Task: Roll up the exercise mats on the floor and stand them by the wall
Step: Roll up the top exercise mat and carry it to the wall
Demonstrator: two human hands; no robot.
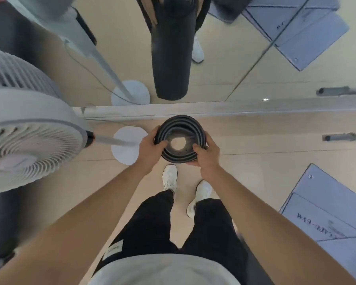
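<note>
A dark rolled-up exercise mat (182, 124) stands upright close to the mirrored wall (224, 58), and I look down into its spiral top end. My left hand (149, 144) grips the roll's left rim, thumb over the edge. On the right rim, my right hand (207, 151) holds the roll with fingers curled around its top. The mirror shows the roll's full length. A blue-grey mat (325, 210) lies flat on the floor at the right, partly folded.
A white pedestal fan (29, 145) stands close at the left, its round base (127, 148) next to the roll. A barbell (345, 137) lies by the wall at the right. My feet in white shoes (170, 178) stand just behind the roll.
</note>
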